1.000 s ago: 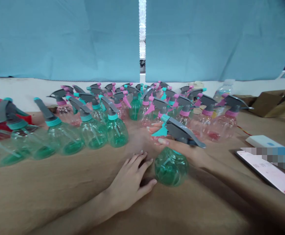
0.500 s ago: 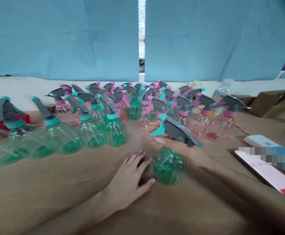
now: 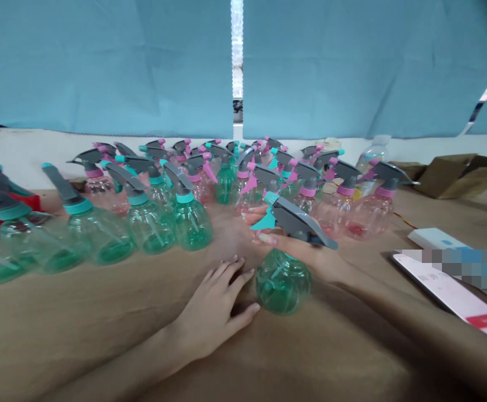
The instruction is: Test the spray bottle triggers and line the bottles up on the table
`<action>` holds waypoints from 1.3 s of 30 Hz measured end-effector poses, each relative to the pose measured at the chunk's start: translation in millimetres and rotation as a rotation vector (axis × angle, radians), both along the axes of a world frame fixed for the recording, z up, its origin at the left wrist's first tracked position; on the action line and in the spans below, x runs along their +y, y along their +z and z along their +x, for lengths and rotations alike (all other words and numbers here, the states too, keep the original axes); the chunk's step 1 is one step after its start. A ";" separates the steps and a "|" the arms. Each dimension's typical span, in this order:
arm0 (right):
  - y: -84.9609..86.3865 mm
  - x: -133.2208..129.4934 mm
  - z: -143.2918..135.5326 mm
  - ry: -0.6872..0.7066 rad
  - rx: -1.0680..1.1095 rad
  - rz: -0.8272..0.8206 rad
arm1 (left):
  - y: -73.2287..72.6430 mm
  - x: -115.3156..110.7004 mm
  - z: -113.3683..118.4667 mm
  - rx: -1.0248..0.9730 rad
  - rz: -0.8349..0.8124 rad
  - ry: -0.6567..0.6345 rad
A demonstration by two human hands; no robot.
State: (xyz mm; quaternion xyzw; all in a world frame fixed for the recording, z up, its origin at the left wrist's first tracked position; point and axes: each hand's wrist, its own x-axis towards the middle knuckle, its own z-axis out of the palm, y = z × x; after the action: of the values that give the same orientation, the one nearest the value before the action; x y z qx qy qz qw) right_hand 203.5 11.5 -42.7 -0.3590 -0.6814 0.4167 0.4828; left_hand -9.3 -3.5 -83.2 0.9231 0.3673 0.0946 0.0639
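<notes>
My left hand lies on the brown table with its fingers spread, holding nothing. Just right of it stands a green spray bottle with a grey and teal spray head. My right hand is at this bottle's neck, its fingers stretched leftward under the spray head. The collar is partly hidden behind the hand, and whether the fingers grip the bottle is unclear. The closest other green bottle stands beyond my left hand.
Several green and pink spray bottles stand in rows behind, among them a pink one at the right. A phone, a white box and an open cardboard box are at the right. Red material shows at the far left.
The whole view has shifted slightly, so things appear a little further left. Both hands and the green bottle hold the same places relative to each other.
</notes>
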 end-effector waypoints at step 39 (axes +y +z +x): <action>-7.2 -1.7 4.6 -0.081 0.051 -0.128 | 0.3 -1.0 -0.1 0.034 -0.001 0.012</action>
State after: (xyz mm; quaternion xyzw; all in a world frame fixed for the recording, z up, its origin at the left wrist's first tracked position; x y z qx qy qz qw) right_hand 208.1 9.8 -49.9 -0.4055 -0.6257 0.4487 0.4927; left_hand -9.3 -4.5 -82.9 0.9222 0.3742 0.0791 0.0574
